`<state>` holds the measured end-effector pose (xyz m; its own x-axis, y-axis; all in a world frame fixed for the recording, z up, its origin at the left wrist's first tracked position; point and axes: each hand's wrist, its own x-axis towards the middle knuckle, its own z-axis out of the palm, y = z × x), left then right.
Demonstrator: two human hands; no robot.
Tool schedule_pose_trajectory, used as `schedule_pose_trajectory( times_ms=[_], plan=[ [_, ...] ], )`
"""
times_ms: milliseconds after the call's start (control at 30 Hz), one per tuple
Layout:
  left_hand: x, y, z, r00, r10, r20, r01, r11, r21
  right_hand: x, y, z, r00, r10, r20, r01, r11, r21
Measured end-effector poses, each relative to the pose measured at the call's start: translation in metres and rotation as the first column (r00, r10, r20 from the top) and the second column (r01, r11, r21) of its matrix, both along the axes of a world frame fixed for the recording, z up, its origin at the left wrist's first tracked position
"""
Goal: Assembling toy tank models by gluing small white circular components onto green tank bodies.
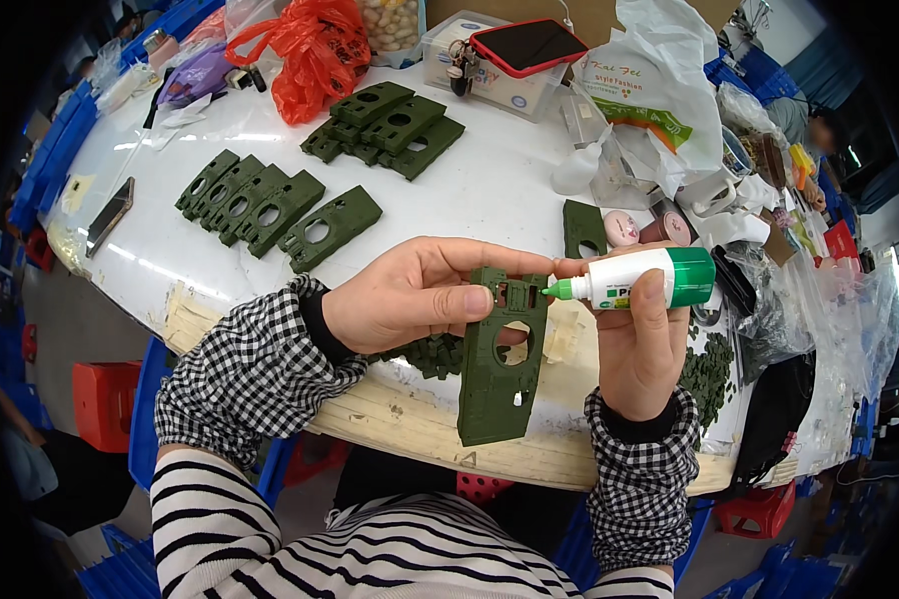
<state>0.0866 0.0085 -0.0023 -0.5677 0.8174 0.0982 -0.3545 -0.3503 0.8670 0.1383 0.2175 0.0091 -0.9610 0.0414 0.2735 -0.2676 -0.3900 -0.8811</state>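
Note:
My left hand (410, 299) grips a dark green plastic model tank hull plate (494, 379) near its upper end, thumb on the front face. The plate has a large round hole and small cut-outs along its top. In my right hand (641, 344) is a white glue bottle (619, 282) with a green base, lying sideways. Its green nozzle (561, 290) points left, at the plate's upper right corner; whether it touches there I cannot tell. Behind my left hand lies a pile of small dark green parts (430, 354).
Similar green plates lie in a row (250, 205) and a stack (390, 125) farther back; a single plate (583, 230) lies behind the bottle. More small green pieces (707, 379) are heaped at right. A red-cased phone (527, 46) rests on a clear box (489, 90), beside plastic bags (305, 60).

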Motion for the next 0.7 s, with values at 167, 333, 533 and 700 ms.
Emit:
schedule_pose_trajectory(
  times_ms=[167,333,533,700],
  plan=[
    [-0.0003,-0.0004,-0.0018,1.000,0.002,0.006,-0.002,1.000,0.010,-0.0001,0.0005,-0.0006,1.000,0.015,-0.006,-0.015,1.000,-0.004],
    [-0.0001,0.0001,0.0004,1.000,0.001,-0.004,-0.001,1.000,0.003,0.0000,0.0012,-0.0002,1.000,0.009,0.003,-0.009,1.000,0.019],
    [-0.0003,-0.0005,-0.0014,1.000,0.010,-0.016,-0.010,1.000,-0.007,-0.0006,0.0018,-0.0029,1.000,-0.020,0.020,0.019,0.999,0.034],
    [-0.0004,-0.0006,-0.0020,1.000,0.011,-0.019,-0.011,1.000,-0.008,0.0001,0.0029,-0.0029,0.999,-0.021,0.040,0.020,0.999,0.035]
  ],
)
